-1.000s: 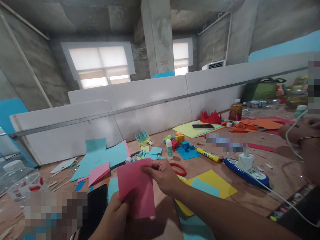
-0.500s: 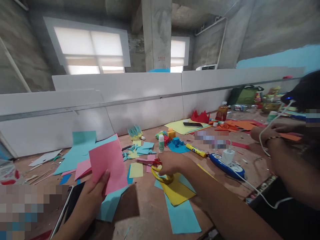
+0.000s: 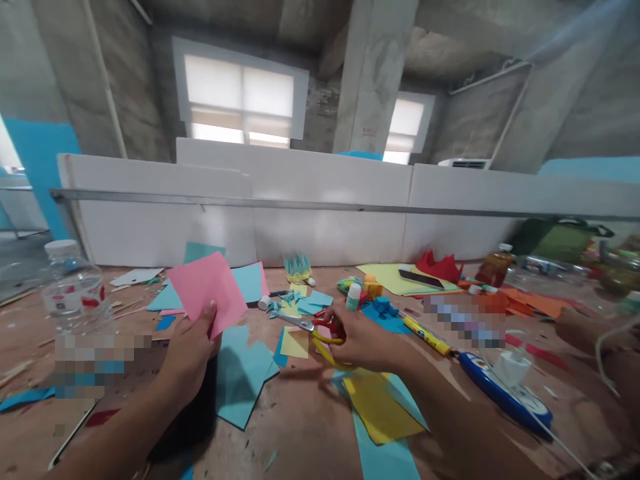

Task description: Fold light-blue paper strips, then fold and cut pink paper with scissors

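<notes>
My left hand (image 3: 189, 357) pinches a pink square of paper (image 3: 206, 289) and holds it up over the table. My right hand (image 3: 364, 339) is closed round the yellow and red handles of a pair of scissors (image 3: 314, 327), whose blades point left over a small yellow paper piece (image 3: 294, 344). Teal sheets (image 3: 243, 373) lie between the two hands. A yellow sheet (image 3: 380, 410) on a blue one lies under my right forearm.
A water bottle (image 3: 70, 287) stands at the left. A glue bottle (image 3: 353, 297), yellow marker (image 3: 423, 335), blue power strip (image 3: 505, 393) and paper scraps litter the table. A white board wall (image 3: 325, 213) runs along the back. Another person's hand (image 3: 580, 327) is at the right.
My right hand left the pink paper, reached to the scissors and now grips them. My left hand carried the pink paper to the left. The view swung left.
</notes>
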Demonstrator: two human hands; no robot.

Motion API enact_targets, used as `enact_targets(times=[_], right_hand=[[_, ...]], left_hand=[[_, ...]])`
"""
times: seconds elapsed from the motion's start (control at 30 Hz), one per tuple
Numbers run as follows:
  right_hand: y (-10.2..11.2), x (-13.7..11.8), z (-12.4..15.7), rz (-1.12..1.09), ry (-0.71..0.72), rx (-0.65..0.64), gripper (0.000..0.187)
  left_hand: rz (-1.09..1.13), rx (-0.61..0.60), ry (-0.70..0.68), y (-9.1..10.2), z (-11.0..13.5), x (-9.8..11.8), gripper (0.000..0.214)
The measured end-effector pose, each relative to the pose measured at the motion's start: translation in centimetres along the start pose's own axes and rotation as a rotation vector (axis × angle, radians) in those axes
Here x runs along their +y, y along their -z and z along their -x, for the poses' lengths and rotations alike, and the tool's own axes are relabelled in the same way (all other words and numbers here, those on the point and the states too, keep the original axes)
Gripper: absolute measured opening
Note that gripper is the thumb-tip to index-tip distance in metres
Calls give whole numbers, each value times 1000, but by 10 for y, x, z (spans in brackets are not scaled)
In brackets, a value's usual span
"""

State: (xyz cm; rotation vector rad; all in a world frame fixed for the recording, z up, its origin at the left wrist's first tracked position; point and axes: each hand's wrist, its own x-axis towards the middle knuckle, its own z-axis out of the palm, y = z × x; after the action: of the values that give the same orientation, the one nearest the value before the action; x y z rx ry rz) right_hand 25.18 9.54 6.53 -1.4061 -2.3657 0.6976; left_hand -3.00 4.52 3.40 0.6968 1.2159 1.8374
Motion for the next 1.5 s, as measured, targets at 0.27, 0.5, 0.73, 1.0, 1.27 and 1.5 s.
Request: enact_targets(times=[0.27, 0.5, 0.73, 1.0, 1.27, 1.5], right_hand=[[-78, -18, 3, -1171, 216, -718, 64], [-103, -10, -1, -1367, 82, -908, 57], [-101, -9, 0, -1382, 67, -912, 54], [-100, -12, -3, -1410, 38, -932, 55], [-92, -22, 0, -1395, 14, -941, 57], [-91, -22, 1, -1398, 68, -932, 58]], left_hand=[[162, -3, 4, -1, 0, 0, 40], [143, -4, 17, -2, -1, -6, 46], [138, -9, 48, -3, 3, -4, 47], [174, -18, 36, -4, 3, -4, 47], [150, -41, 27, -3, 3, -5, 45], [167, -42, 42, -5, 4, -2, 44]])
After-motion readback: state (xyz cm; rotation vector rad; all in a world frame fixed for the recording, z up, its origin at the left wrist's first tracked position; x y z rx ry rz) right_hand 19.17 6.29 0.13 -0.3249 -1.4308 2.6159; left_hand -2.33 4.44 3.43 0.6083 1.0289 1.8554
